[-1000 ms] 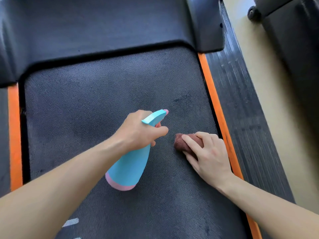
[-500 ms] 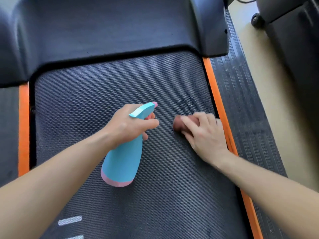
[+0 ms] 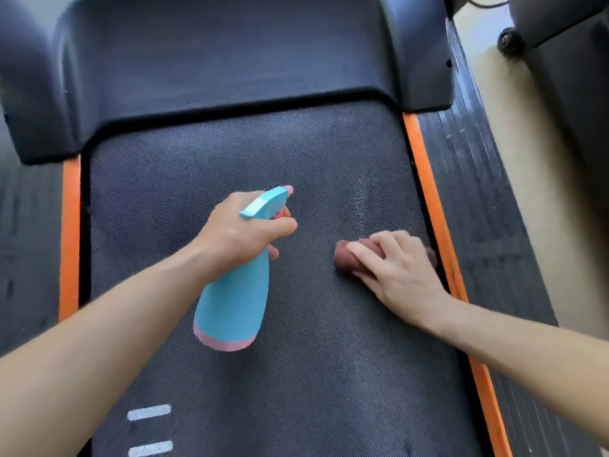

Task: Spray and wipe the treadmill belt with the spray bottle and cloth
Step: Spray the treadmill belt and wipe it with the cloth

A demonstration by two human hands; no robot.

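The left hand grips the bottle round its neck, fingers curled under the blue head. A fingertip lies against what looks like a pink trigger, so a squeeze seems ready. The bottle hangs tilted above the belt, base towards the person and nozzle aimed forward and slightly right, probably to wet the stretch ahead of the cloth.

The right hand lies palm down on the cloth, fingers bent over the bunched reddish fabric and pressing it onto the belt near the right edge, just beside the orange strip. Bunching it likely gives a firm pad to push with. Working close to that edge suggests the right side is being wiped while the middle and left wait.

Most of the cloth is covered by the hand; only its left end and a sliver at the far right show, so its shape cannot be told. The thumb's place under or beside the fabric is unclear. The belt's front end runs under the dark hood, and its near end is cut off past two white marks. A faint paler patch ahead of the cloth may be damp or only glare. No mist is visible at the nozzle.
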